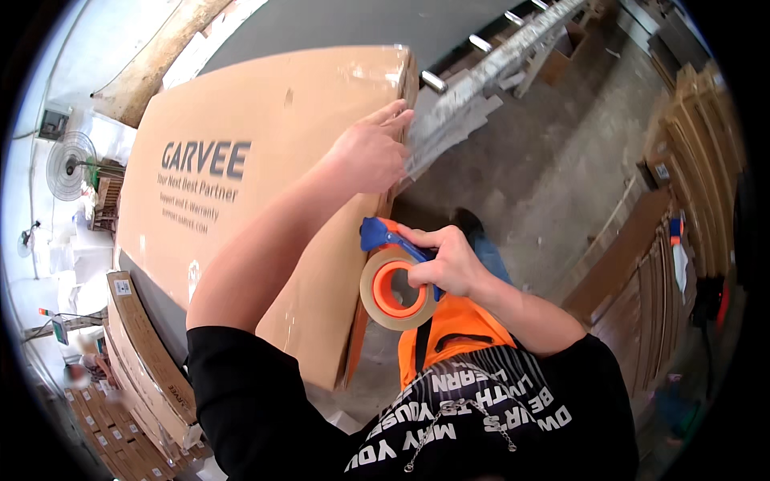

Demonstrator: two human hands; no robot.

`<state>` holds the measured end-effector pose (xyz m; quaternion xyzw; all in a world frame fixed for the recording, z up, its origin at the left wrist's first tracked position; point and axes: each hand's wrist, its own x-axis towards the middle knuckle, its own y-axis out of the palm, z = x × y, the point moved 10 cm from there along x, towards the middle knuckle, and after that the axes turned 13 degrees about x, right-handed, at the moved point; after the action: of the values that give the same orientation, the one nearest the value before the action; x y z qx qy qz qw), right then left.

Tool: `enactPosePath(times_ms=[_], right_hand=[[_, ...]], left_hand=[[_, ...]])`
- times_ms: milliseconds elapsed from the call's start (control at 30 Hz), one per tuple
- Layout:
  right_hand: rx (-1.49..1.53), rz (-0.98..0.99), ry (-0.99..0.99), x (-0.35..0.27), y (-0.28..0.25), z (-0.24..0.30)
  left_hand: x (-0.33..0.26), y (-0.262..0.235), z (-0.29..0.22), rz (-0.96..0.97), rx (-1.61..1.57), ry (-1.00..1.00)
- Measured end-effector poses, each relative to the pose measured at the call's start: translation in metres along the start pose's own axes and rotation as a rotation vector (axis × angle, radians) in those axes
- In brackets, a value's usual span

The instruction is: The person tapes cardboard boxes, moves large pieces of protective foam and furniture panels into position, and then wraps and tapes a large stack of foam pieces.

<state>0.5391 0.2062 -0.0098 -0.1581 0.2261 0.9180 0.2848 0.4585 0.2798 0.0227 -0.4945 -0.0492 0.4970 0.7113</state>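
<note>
A large flat cardboard box (pixel 273 264) with dark printing lies in front of me, tilted across the view. My left hand (pixel 370 154) rests at its right edge near the far corner, fingers stretched out over the rim and holding nothing. My right hand (pixel 451 263) is closed round the handle of a tape dispenser (pixel 385 234), blue and orange. On it sits a roll of packing tape (pixel 371 298) with an orange core. The dispenser is close beside the box's right edge, below my left hand; whether it touches the cardboard I cannot tell.
A dark grey conveyor belt (pixel 321 30) runs under the box, with a worn metal rail (pixel 501 60) and rollers alongside. Flat cartons (pixel 698 160) stand stacked at the right. More boxes (pixel 152 361) stand at the lower left, and a fan (pixel 70 166) is at the far left.
</note>
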Motion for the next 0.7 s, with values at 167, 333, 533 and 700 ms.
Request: enactPosePath(times_ms=[167,333,533,700], right_hand=[[-0.151,-0.061,-0.224,-0.092,0.091,-0.085],[-0.278,0.022,-0.093,-0.168,0.173,-0.167],[-0.379,-0.044,-0.125,-0.139,0.238,-0.19],[-0.517,-0.024,-0.234,-0.086,0.302,-0.211]], left_hand=[[-0.087,-0.014,-0.084,-0.241,-0.231,-0.122],[-0.154,-0.031,-0.181,-0.11,-0.287,0.076],[-0.212,-0.051,-0.243,-0.025,-0.382,0.163],[-0.215,-0.045,-0.247,-0.055,-0.309,0.095]])
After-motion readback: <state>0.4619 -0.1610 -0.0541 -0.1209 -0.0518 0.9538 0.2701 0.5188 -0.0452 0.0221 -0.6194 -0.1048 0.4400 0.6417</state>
